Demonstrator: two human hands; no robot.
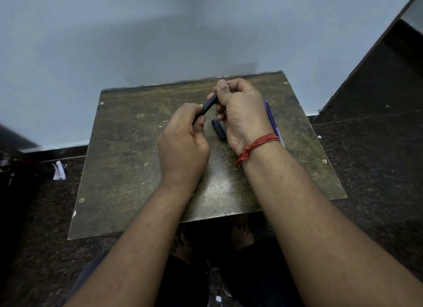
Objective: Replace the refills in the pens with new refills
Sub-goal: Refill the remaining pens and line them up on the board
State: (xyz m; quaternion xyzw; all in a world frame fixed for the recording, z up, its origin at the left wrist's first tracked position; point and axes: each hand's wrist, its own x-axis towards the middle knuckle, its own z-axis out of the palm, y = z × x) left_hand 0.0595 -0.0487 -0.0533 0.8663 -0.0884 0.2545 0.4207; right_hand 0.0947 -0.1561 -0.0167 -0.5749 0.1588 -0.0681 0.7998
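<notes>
Desk (128, 169): worn, brown, set against a pale wall. Left hand (183, 144) and right hand (240, 114): both raised over the desk, each grip closed on one dark pen (208, 106), held slanted between them. Cap (219, 130): black, lying on desk just beside right palm. Blue pen (271, 116): on desk, partly hidden behind right wrist. Red thread (258, 145): tied round right wrist.

Table (128, 160) (worn): cap (219, 130), pen (272, 121).
</notes>
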